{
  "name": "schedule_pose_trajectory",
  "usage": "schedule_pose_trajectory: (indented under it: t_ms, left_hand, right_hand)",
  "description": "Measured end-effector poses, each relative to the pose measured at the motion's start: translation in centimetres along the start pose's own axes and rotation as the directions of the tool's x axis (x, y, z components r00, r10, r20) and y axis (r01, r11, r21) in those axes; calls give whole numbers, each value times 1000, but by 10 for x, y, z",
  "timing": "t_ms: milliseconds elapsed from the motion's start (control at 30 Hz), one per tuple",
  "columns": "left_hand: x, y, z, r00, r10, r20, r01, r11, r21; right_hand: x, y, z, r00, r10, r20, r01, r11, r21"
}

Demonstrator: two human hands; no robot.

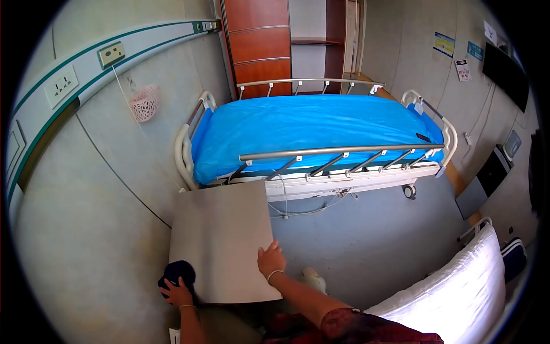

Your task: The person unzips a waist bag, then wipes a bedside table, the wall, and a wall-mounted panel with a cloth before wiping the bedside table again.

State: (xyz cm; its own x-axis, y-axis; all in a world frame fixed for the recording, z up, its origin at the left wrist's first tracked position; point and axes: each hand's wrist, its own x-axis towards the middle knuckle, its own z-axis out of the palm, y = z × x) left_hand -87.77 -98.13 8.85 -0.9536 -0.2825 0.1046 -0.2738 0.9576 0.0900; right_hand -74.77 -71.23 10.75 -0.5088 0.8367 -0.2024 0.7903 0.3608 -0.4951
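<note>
My left hand (176,292) is closed on a dark blue cap (183,272) at the near left corner of a beige bedside cabinet top (220,235). Part of the cap is hidden behind the fingers. Over on the cabinet's right edge lies my right hand (270,259), its thumb on the top and its fingers bent at the rim. The cabinet stands against the left wall, close to the head of a bed.
Across the room is a hospital bed with a blue sheet (309,123) and a raised side rail (344,151); a dark phone-like object (423,137) lies on it. Cables (309,213) hang beneath. A white pillow (452,281) is at lower right. A pink basket (144,104) hangs on the wall.
</note>
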Motion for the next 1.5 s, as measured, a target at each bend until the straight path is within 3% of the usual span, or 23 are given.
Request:
schedule_pose_trajectory:
  t_ms: [100, 167, 200, 233, 267, 367, 467, 533, 633, 733, 867, 1000, 1067, 1267, 1500]
  left_hand:
    - [20, -3, -16, 993, -14, 118, 26, 994, -104]
    - [52, -15, 15, 994, 89, 59, -76, 979, -188]
    - [40, 3, -21, 993, 74, 93, -60, 988, -143]
    - [56, 0, -3, 991, 121, 59, -112, 985, -134]
    - [68, 5, -3, 978, 106, 179, -94, 993, -74]
    - [102, 20, 33, 966, 213, 146, -204, 976, -72]
    - [111, 59, 25, 958, 258, 124, -240, 960, -144]
    - [150, 73, 64, 927, 376, -23, -376, 924, -75]
    - [176, 110, 73, 891, 452, 40, -450, 891, -57]
    - [126, 166, -9, 918, 349, 187, -363, 931, 44]
    - [108, 194, -3, 909, 404, 105, -413, 907, 84]
    - [63, 207, 9, 719, 694, -35, -695, 719, 5]
    - [29, 209, -1, 647, 763, -18, -760, 642, -96]
    - [-45, 173, -19, 523, 852, -25, -835, 507, -213]
    - [-112, 99, -30, 491, 870, -51, -858, 473, -197]
  right_hand:
    - [0, -1, -4, 1000, -9, 13, 9, 999, 47]
    - [-1, -3, -5, 1000, 3, 18, -4, 999, 48]
    - [0, -3, -5, 1000, 3, 24, -4, 999, 54]
    - [1, -2, -3, 1000, 0, 28, -1, 999, 40]
    - [2, -1, -2, 999, 36, 9, -36, 999, 31]
    - [1, -1, 0, 1000, 26, -4, -25, 1000, 10]
    - [2, -2, -1, 1000, 14, 9, -14, 999, 51]
    - [3, -2, -1, 999, -4, 42, 3, 1000, 28]
    - [6, 1, 5, 1000, -16, 18, 16, 1000, 14]
    - [5, -4, -2, 995, 39, 96, -40, 999, 8]
    - [6, -7, -6, 988, 65, 138, -68, 998, 17]
    - [5, -2, 3, 997, 45, 61, -44, 999, -10]
    - [5, -6, 5, 998, 38, 45, -38, 999, -4]
    - [4, -3, 7, 998, 27, -49, -24, 998, 58]
    - [7, -1, 4, 994, 99, -44, -89, 977, 193]
